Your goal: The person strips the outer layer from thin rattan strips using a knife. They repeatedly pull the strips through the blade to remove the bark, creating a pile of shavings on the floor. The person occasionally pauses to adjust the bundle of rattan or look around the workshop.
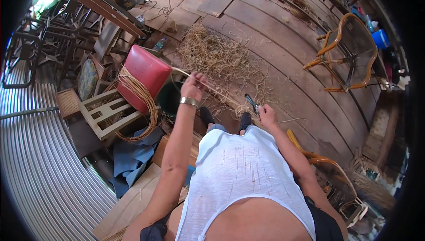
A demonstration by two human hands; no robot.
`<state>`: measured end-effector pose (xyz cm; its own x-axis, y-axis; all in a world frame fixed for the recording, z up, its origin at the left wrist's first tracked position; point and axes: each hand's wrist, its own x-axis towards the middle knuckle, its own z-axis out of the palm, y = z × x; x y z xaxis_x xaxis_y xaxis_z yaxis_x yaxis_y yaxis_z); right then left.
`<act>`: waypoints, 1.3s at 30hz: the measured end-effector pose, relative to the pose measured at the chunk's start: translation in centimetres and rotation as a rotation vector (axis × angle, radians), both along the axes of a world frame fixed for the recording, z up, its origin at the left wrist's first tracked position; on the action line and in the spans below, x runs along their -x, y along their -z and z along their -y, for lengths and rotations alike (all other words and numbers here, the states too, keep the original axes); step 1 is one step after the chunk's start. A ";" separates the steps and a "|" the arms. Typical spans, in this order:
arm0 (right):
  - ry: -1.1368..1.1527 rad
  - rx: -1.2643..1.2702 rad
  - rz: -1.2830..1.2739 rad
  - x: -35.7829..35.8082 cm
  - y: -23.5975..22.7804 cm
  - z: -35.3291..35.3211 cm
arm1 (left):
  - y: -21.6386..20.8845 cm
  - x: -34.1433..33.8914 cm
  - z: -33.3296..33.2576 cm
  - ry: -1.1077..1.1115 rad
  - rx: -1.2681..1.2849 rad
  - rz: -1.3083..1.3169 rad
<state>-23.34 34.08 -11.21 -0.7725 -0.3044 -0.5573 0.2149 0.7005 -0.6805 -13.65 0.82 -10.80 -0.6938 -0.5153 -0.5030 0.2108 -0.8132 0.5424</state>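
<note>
My left hand (193,86), a metal-banded watch on its wrist, is closed around a pale cane strip (179,71). The strip runs past my fingers toward the red padded seat, and thin strands stretch from the hand down to the right. Lower and to the right, my right hand (267,116) grips a slim dark hand tool (251,101) that points up and left; its exact kind is too small to tell. Beside my left hand, a bundle of long cane strips (141,91) hangs looped over the red seat (142,70). A dark green bucket (171,100) stands below my left wrist.
A heap of tangled cane shavings (217,53) covers the floor ahead. A cane armchair (349,55) stands at the right, another cane frame (330,161) near my right elbow. Stacked dark chair frames (53,37), a pale slatted wooden frame (104,117) and blue cloth (135,157) crowd the left.
</note>
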 end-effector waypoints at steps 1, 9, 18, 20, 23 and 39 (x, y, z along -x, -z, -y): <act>-0.003 -0.016 0.008 0.1 -0.1 0.0 | -2.1 0.1 0.8 -0.049 0.039 0.047; -0.114 0.153 -0.183 2.1 -0.7 1.0 | -16.7 1.5 -0.4 0.301 0.246 -0.493; -0.137 0.574 -0.011 2.5 -5.6 6.4 | -7.2 2.2 -8.5 0.971 0.397 0.367; -0.122 0.575 0.003 2.2 -5.5 6.9 | -5.9 1.7 -9.8 0.966 0.387 0.325; -0.034 0.442 -0.086 1.4 -6.4 7.5 | -5.6 1.3 -11.0 0.959 0.547 0.373; 0.226 0.191 0.210 3.9 -2.4 6.5 | -6.6 -3.1 -11.3 0.995 1.479 0.472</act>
